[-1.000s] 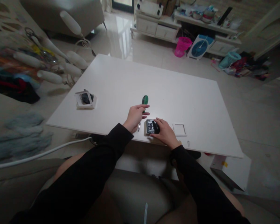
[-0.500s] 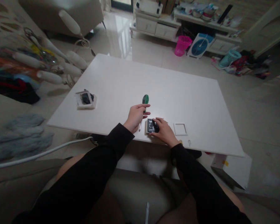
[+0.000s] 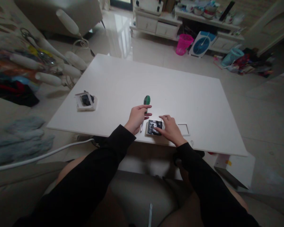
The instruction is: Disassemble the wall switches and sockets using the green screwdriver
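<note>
My left hand (image 3: 137, 118) is closed round a screwdriver (image 3: 147, 100) with a green and black handle. The metal shaft points down toward the table's near edge. Just right of it, a square switch-like unit (image 3: 153, 127), black inside with a pale rim, lies on the white table (image 3: 180, 91). My right hand (image 3: 170, 130) is at the unit's right side, fingers apart, with the thumb reaching over its black inside. A thin white square frame (image 3: 184, 129) lies beyond my right hand, which partly covers it.
Toward the table's left edge sits a white square case with a frame (image 3: 86, 101) and black parts. A small clear piece (image 3: 192, 142) lies near the front edge. A white lamp stand (image 3: 71, 63) rises by the left side; a pink basket (image 3: 184, 44) and a fan (image 3: 201, 44) stand behind.
My right hand has spread its fingers and shifted slightly right, leaving a black part in the square unit. My left hand keeps the screwdriver in nearly the same place.
</note>
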Available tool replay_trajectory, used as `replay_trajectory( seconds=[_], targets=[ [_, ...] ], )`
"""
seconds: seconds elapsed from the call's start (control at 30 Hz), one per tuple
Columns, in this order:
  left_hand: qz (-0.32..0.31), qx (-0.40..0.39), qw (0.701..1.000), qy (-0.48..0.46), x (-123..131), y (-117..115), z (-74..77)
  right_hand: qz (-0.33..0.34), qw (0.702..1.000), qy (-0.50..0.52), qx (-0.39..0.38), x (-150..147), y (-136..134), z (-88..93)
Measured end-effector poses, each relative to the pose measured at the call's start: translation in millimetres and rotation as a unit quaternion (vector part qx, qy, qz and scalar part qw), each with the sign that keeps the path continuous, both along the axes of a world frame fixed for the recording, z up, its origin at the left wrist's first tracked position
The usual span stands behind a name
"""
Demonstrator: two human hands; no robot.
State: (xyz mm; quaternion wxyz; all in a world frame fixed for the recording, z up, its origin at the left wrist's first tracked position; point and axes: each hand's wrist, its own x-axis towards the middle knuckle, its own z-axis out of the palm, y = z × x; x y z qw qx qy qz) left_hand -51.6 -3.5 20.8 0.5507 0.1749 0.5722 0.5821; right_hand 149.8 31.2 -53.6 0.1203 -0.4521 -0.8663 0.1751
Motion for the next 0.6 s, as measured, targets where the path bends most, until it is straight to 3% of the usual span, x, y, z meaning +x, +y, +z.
replay_trajectory(
  seconds=[0.13, 0.27, 0.6],
  targets=[
    [-0.002, 0.001, 1.000, -0.015, -0.6, 0.1, -1.1, -0.069, 0.997, -0.037, 0.009, 41.6, 25.9, 7.4],
    [-0.002, -0.014, 0.999, -0.030, 0.9, -0.2, 0.2, -0.109, 0.987, -0.110, -0.044, 70.0, 30.9, -1.9],
    [0.045, -0.027, 0.998, -0.026, 6.5, 4.3, -5.2, -0.123, 0.984, -0.122, -0.052, 63.1, 18.9, -38.6]
  ],
)
